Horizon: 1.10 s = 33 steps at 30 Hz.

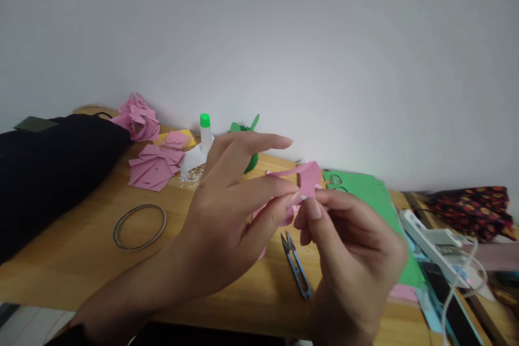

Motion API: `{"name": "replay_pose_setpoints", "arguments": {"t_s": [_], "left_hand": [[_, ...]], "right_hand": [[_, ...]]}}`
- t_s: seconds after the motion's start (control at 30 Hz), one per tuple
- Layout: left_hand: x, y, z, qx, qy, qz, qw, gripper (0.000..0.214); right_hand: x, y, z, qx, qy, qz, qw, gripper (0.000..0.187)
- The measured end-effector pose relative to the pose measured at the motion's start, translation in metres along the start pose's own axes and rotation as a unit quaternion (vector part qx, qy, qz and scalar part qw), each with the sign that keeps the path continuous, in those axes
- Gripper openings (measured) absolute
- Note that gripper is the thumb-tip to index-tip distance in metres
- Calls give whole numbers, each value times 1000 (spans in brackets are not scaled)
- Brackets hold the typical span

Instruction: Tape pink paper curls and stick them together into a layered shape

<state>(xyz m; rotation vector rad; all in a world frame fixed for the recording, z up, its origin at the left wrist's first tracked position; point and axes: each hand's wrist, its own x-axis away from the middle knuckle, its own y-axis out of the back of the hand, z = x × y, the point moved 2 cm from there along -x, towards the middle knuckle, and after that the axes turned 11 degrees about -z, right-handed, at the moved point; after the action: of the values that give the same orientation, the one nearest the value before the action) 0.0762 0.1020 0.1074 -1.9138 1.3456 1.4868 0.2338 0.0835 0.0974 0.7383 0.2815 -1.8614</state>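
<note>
A small pink paper piece is held in the air above the wooden tabletop, near its middle as seen from where one stands, with one narrow end bent out to the left. The left hand grasps its lower edge between the thumb and a finger, another finger extended freely above; the right hand pinches the same edge just beside, thumb against forefinger, its other fingers curled. The fingertips of the two hands nearly meet. More pink paper lies beneath, largely hidden by the hands.

Below the grip, blue-handled snips rest with their blades apart, pointing away from the person. To the left lies a metal bangle; behind it are folded pink sheets, white paper scraps, an upright glue stick with a green cap, and a ruffled pink paper bundle near the wall. A green paper form shows partly behind the left hand. At far left, a black bag; to the right, green sheets, a white power strip, a phone and a patterned cloth.
</note>
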Motion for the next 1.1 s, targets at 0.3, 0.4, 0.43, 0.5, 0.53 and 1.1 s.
{"name": "replay_pose_setpoints", "arguments": {"t_s": [0.3, 0.4, 0.43, 0.5, 0.53, 1.1], "left_hand": [[-2, 2, -2, 7, -5, -10, 1000, 20], [-2, 2, -2, -1, 3, -9, 1000, 16], [-2, 2, -2, -2, 2, -8, 1000, 16], [-2, 3, -2, -2, -2, -4, 1000, 18], [-2, 3, -2, -2, -5, -3, 1000, 18], [5, -3, -10, -34, 17, -69, 997, 13]], "right_hand": [[0, 2, 1, 8, 24, 2, 1000, 12], [-1, 2, 1, 7, 19, 10, 1000, 12], [-1, 2, 1, 8, 20, 10, 1000, 11], [-1, 2, 1, 12, 26, 5, 1000, 12], [-1, 2, 1, 13, 31, 2, 999, 13], [9, 3, 2, 99, 156, -67, 980, 36]]}}
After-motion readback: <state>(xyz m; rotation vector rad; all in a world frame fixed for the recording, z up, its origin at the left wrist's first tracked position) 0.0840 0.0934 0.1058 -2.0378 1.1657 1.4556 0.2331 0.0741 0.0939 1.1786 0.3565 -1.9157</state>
